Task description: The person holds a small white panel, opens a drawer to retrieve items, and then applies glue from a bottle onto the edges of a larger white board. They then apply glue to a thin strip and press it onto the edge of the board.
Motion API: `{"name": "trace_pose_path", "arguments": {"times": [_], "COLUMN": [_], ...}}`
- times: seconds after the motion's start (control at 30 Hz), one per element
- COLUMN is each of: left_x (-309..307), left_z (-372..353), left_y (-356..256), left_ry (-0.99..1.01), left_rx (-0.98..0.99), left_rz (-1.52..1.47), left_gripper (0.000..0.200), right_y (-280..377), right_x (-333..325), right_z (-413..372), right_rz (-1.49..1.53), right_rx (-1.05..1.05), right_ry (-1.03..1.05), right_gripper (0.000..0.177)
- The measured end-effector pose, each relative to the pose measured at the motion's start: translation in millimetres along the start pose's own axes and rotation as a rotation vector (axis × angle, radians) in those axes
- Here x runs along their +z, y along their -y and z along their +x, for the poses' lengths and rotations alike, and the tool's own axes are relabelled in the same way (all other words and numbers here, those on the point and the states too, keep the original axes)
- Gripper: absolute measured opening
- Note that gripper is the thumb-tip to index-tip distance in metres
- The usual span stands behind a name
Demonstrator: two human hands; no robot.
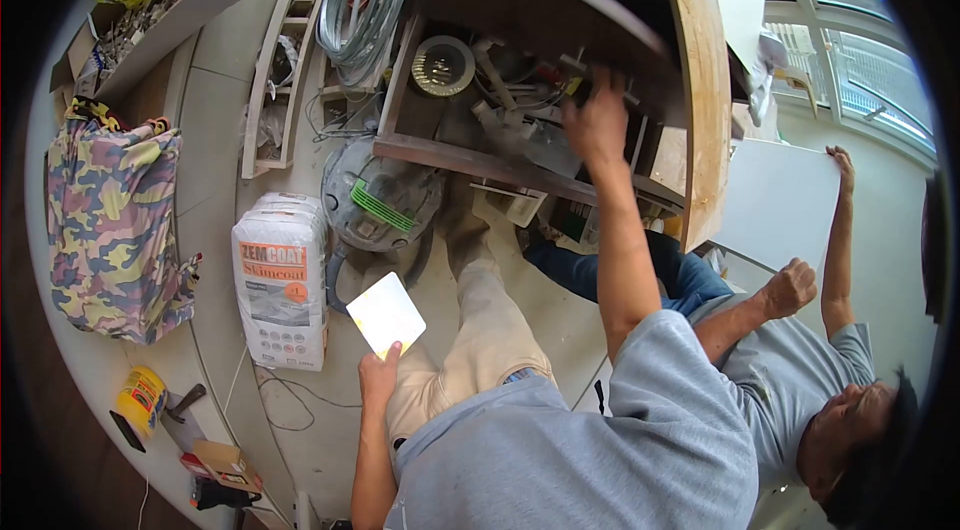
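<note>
My left hand (380,377), low in front of my thigh, is closed on the lower corner of a flat white square card (386,314) with yellow marks at its edges. My right hand (600,117) reaches into an open dark wooden drawer (480,158). Its fingers are bent around a small dark and yellow item, too blurred to name. Around it in the drawer lie jumbled tools and fittings, among them a hammer-like handle (495,80) and a grey plastic piece (550,145). A round metallic roll or tin (443,66) sits in the drawer's left corner.
A co-worker (800,380) at my right holds a white panel (775,200). A wooden edge (703,80) stands beside my right arm. On the left are a Skimcoat bag (280,280), a round-topped machine (380,195), coiled wire (365,10) and a camouflage cloth (115,220).
</note>
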State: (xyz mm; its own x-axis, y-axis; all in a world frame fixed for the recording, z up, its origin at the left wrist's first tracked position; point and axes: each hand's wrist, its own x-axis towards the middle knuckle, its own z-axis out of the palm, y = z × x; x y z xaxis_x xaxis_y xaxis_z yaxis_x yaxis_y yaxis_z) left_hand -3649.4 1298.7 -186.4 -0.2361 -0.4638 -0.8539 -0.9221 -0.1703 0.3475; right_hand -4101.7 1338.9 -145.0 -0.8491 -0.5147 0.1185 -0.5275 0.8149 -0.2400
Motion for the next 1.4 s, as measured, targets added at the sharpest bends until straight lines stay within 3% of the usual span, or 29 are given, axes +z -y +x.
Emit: {"name": "trace_pose_path", "arguments": {"times": [0.23, 0.57, 0.7, 0.77, 0.83, 0.9, 0.93, 0.97, 1.03, 1.1, 1.17, 1.23, 1.27, 1.3, 1.4], "left_x": [-4.2, -23.6, -12.1, -7.1, -6.1, -6.4, -6.9, -7.4, -8.0, -10.0, -10.3, -11.4, -11.2, -8.8, -6.4], "left_z": [2.4, 4.8, 4.3, 4.6, 2.3, 1.3, 0.0, -0.9, -2.9, -9.4, -10.8, -15.1, -15.0, -12.9, -8.2], "left_y": [14.8, -7.6, -1.6, 1.2, -2.4, -9.0, -11.5, -13.5, -17.7, -19.9, -19.9, -15.2, -10.3, -4.2, 7.1], "left_ry": [-0.021, 0.027, 0.028, 0.015, 0.014, 0.013, 0.013, 0.002, -0.020, -0.034, -0.048, -0.058, -0.053, -0.047, -0.037], "left_rx": [0.111, 0.099, 0.144, 0.165, 0.152, 0.163, 0.169, 0.164, 0.155, 0.138, 0.129, 0.117, 0.109, 0.103, 0.118], "left_rz": [-0.045, 0.019, -0.004, -0.022, 0.007, -0.021, -0.035, -0.032, -0.028, -0.019, -0.023, -0.032, -0.045, -0.059, -0.073], "left_gripper": [0.044, 0.041, 0.039, 0.038, 0.038, 0.038, 0.039, 0.039, 0.039, 0.039, 0.039, 0.039, 0.039, 0.039, 0.038], "right_y": [30.5, 29.4, 47.3, 67.4, 78.1, 95.4, 95.8, 104.2, 100.5, 95.6, 70.9, 49.9, 33.3, 17.6, -2.6], "right_x": [-39.4, -51.6, -80.6, -134.9, -165.8, -167.9, -148.7, -136.3, -61.8, -8.7, 28.1, 29.2, 27.0, 21.2, -20.2], "right_z": [-85.0, -161.0, -170.6, -139.7, -94.0, -45.8, -14.6, 11.3, 60.7, 94.2, 102.3, 104.2, 99.7, 93.6, 75.8], "right_rz": [0.120, 0.095, 0.070, 0.131, 0.771, 0.640, 0.461, 0.295, -0.058, -0.254, -0.394, -0.460, -0.399, -0.340, -0.488], "right_rx": [0.129, 0.024, 0.032, -0.239, -0.359, -0.311, -0.460, -0.411, -0.414, -0.449, -0.568, -0.551, -0.508, -0.464, -0.216], "right_ry": [0.287, 0.434, 0.625, 0.953, 0.988, 0.494, 0.277, 0.288, 0.202, 0.309, 0.290, 0.360, 0.252, 0.144, 0.343], "right_gripper": [0.057, 0.063, 0.062, 0.055, 0.047, 0.044, 0.050, 0.062, 0.064, 0.064, 0.043, 0.019, 0.013, 0.017, 0.014]}}
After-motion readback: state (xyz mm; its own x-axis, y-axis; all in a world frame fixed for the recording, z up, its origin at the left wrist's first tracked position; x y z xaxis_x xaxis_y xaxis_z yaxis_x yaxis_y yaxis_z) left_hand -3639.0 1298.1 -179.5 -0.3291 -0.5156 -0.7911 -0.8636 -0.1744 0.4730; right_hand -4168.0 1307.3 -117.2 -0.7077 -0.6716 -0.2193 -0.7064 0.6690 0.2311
